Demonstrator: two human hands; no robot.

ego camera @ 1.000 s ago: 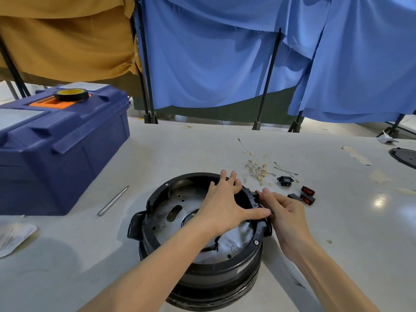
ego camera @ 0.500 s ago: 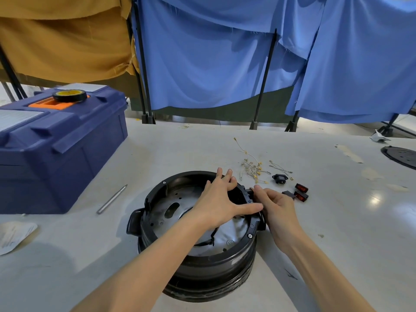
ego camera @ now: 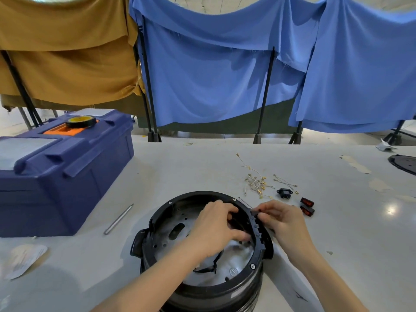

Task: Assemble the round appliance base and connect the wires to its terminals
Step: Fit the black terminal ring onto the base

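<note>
Both hands are sitting closer together than half a second ago: the left hand (ego camera: 213, 230), which was lying flat with fingers spread over the rim, is now curling its fingers down inside the round appliance base (ego camera: 180, 197), and the right hand (ego camera: 281, 219) is bending its fingertips in against the rim from outside.

That base is standing on the white table (ego camera: 180, 167), near its front edge and directly below the camera, open side up, with its metal floor plate showing. A ribbed black block (ego camera: 258, 230) is running along the right rim. The right hand is pinching the far end of this block with curled fingers. The left hand is pressing against the inner wall just across from it; the back of the hand is covering whatever lies under the fingers, so I cannot tell whether it is gripping anything. A black side handle (ego camera: 137, 243) is sticking out on the base's left.

Just beyond the right rim, a loose tangle of short wires with brass terminals (ego camera: 256, 183) is lying on the table, with a black power socket (ego camera: 284, 192) beside it and two red rocker switches (ego camera: 307, 206) near the right hand's knuckles. To the left, a thin metal rod (ego camera: 118, 219) is lying between the base and a blue toolbox (ego camera: 67, 176), which is carrying a roll of black tape (ego camera: 81, 121) on its lid. A clear plastic packet (ego camera: 24, 260) is resting at the front left, and a black disc (ego camera: 405, 164) is showing at the far right edge. Blue cloth (ego camera: 213, 75) and mustard cloth (ego camera: 67, 52) are hanging behind.
</note>
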